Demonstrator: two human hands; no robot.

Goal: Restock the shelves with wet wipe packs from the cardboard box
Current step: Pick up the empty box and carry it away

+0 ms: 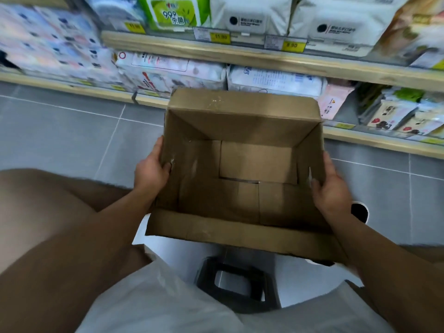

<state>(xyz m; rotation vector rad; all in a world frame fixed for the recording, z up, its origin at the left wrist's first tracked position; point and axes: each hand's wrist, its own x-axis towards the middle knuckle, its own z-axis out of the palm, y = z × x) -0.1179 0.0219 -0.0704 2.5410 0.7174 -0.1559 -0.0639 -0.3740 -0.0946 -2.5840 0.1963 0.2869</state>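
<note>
- While both hands grip it, the box (242,164) sits open-topped between them, held above a dark stool (236,284) and the grey tiled floor (72,140).
- Left hand (151,169): clasped on the box's left wall, palm outside, thumb hooked over the rim to the inside.
- Right hand (329,186): clasped on the right wall, palm outside, fingertips curled over the rim.
- Box interior: only bare cardboard and bottom flaps show between the hands; no packs visible inside.
- Near flap folded outward, toward the wrists; far flap stands up beyond the fingers.
- Beyond the box, past both hands: lower shelf (108,91) with a pale wood edge, stocked with wipe packs (276,80) lying flat, white and pink wrappers.
- Further out and higher than the hands: upper shelf (216,51) with a green pack (173,13) and white packs (247,15) standing in a row; yellow price tags (292,45) on its edge.
- Beyond the right hand and off to its right: small packs (394,111) leaning in rows on the lower shelf.
- Beyond the left hand and off to its left: blurred stacked packs (48,44), detail unreadable.
- Below the forearms: white garment (168,304) and a bare knee (36,200) on the left-hand side.
</note>
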